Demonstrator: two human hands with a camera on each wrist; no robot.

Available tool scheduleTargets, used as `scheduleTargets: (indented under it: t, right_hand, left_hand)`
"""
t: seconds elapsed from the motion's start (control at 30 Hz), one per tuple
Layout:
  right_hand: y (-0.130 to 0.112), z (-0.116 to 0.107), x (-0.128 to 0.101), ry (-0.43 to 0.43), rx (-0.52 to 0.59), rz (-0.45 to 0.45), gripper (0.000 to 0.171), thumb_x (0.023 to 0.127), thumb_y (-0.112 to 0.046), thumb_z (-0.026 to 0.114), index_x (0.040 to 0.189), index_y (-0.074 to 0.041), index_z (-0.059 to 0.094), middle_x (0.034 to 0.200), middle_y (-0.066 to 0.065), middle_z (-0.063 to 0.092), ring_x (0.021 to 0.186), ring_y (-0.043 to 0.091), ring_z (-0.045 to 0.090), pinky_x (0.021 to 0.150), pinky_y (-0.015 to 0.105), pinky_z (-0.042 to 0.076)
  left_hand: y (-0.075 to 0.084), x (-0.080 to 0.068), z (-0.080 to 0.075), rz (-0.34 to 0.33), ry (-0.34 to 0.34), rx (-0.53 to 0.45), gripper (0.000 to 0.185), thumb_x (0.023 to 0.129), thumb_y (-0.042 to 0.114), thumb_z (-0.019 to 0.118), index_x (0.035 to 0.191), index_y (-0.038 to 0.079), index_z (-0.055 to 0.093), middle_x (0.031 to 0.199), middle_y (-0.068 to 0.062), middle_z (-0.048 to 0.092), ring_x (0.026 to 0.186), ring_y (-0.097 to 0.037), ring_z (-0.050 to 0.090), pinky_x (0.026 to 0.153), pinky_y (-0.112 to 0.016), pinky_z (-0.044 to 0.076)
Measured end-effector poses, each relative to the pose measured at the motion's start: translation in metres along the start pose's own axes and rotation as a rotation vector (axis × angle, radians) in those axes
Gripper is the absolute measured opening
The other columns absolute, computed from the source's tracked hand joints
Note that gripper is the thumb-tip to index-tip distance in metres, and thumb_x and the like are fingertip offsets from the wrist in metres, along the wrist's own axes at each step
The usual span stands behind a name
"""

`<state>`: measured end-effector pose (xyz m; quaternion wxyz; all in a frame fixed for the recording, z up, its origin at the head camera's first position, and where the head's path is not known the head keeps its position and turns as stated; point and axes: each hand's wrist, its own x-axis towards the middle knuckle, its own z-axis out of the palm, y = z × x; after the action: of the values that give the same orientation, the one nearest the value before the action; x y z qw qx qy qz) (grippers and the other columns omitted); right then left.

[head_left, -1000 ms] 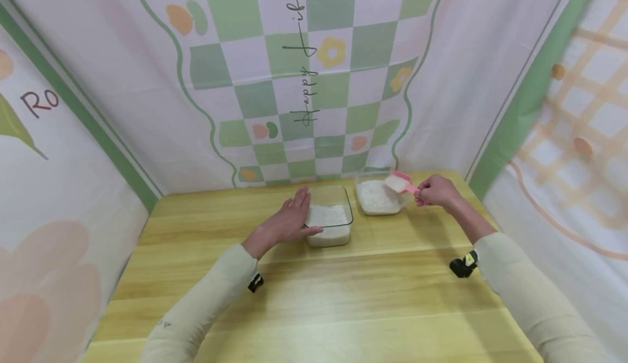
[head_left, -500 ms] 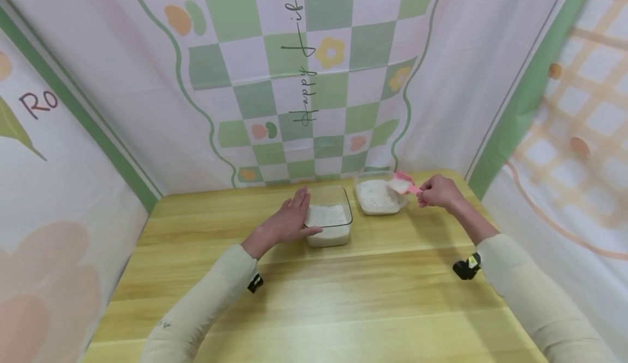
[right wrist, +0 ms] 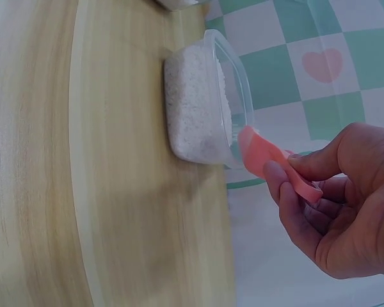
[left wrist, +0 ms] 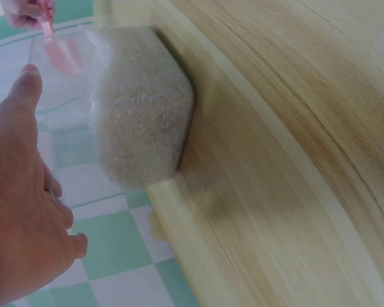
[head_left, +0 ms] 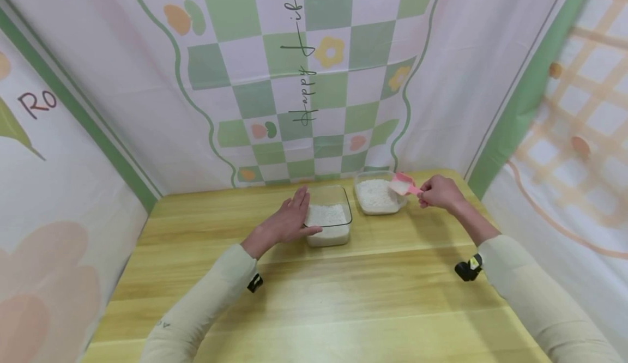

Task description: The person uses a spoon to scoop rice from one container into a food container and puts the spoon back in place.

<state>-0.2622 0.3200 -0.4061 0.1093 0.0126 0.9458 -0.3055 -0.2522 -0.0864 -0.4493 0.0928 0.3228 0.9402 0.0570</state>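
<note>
Two clear containers of white rice stand on the wooden table. The nearer container has my left hand resting flat against its left side, fingers straight. The farther container sits to its right by the backdrop. My right hand pinches the handle of a pink scoop, whose bowl carries rice and hovers over the right rim of the farther container.
Patterned cloth walls close in the table at the back, left and right. A black strap device sits on my right wrist and another on my left sleeve. Bare wood stretches toward me in front of the containers.
My right hand and the scoop have shifted slightly right and settled over the farther container's right rim. The left hand and both containers have stayed put.
</note>
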Motion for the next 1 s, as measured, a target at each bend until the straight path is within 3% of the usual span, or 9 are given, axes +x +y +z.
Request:
scheduleTargets:
  t: [0.43, 1.0]
  right_hand:
    - [0.004, 0.0001, 0.0022, 0.032, -0.112, -0.058, 0.022, 0.091, -0.009, 0.061, 0.095, 0.01, 0.071, 0.068, 0.003, 0.071, 0.06, 0.014, 0.058, 0.054, 0.025, 0.041]
    - [0.0006, 0.005, -0.0029, 0.036, -0.175, -0.09, 0.018, 0.089, -0.008, 0.062, 0.093, 0.005, 0.073, 0.068, 0.004, 0.07, 0.057, 0.014, 0.052, 0.05, 0.025, 0.039]
  left_hand:
    - [-0.0016, 0.0002, 0.0026, 0.007, 0.017, 0.003, 0.103, 0.097, 0.069, 0.04, 0.158, -0.006, 0.003, 0.167, -0.021, -0.006, 0.157, -0.028, -0.004, 0.125, -0.048, 0.017]
    - [-0.0016, 0.0001, 0.0027, 0.01, 0.02, 0.003, 0.103, 0.097, 0.069, 0.039, 0.158, -0.006, 0.004, 0.167, -0.022, -0.004, 0.157, -0.028, -0.003, 0.125, -0.048, 0.018]
